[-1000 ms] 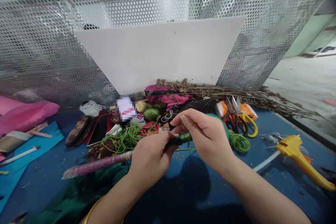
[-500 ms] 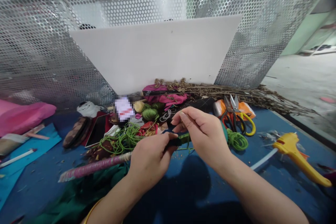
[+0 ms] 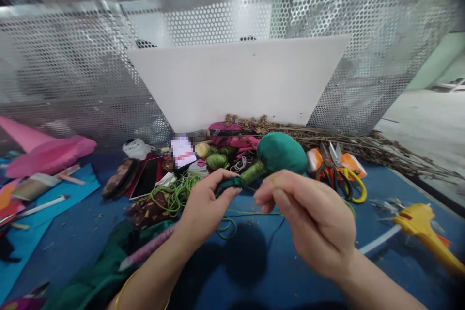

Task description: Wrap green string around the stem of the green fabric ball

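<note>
My left hand point(image 3: 207, 206) is closed around a stick wrapped in pink patterned material point(image 3: 147, 252). At the stick's far end is a round head covered in teal-green cloth point(image 3: 281, 152). Green yarn is wound round the neck point(image 3: 253, 172) below that head. Dark green cloth gathers at my left fingertips. To the right, my right hand point(image 3: 312, 220) is pinched, with a thin strand of the green yarn running from the neck to its fingers. The strand inside the fingers is mostly hidden. A loose loop of green yarn point(image 3: 228, 228) lies on the table below.
Behind my left hand lies tangled green yarn point(image 3: 163, 198), near a phone point(image 3: 146, 178). Scissors point(image 3: 334, 167) and a yellow glue gun point(image 3: 417, 223) are on the right. Dried stems point(image 3: 337, 140) line the back before a white board point(image 3: 240, 82). Green cloth point(image 3: 98, 271) lies front left.
My right hand has drawn away from the neck, to the right and nearer to me. The stick has tilted, bringing the green head into sight. The view has shifted slightly.
</note>
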Motion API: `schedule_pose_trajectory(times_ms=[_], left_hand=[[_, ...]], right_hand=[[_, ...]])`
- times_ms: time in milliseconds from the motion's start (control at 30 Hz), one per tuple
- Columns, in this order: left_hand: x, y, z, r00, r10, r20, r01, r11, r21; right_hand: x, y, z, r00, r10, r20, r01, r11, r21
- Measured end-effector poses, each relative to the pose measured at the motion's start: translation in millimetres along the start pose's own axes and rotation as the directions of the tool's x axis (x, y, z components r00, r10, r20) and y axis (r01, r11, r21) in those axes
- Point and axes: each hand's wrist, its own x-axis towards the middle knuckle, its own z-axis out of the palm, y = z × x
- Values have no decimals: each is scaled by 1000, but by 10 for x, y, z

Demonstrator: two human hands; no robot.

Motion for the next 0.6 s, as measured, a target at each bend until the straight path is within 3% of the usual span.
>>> schedule_pose_trajectory(times_ms=[100,167,233,367,500,600], left_hand=[[33,-27,-76,988,-140,60,151,958,-245],[43,-55,-110,971,-204,129,238,892,-385],[48,-76,-139,962,-220,162,271,826,-494],[54,-90,-215,955,-241,173,294,696,-655],[57,-104,-303,954,-232,191,293,571,-767],[53,-101,-329,955,-224,194,287,539,-792]], right_hand=[[-13,-70,15,959,-208,194,224,972,-64],[-50,-69,76,891,-295,345,361,921,-145],[-103,-24,159,834,-357,422,477,851,-222],[-172,110,290,797,-483,362,579,781,-233],[-150,154,346,772,-513,376,615,752,-237],[-120,126,353,761,-511,400,623,747,-232]])
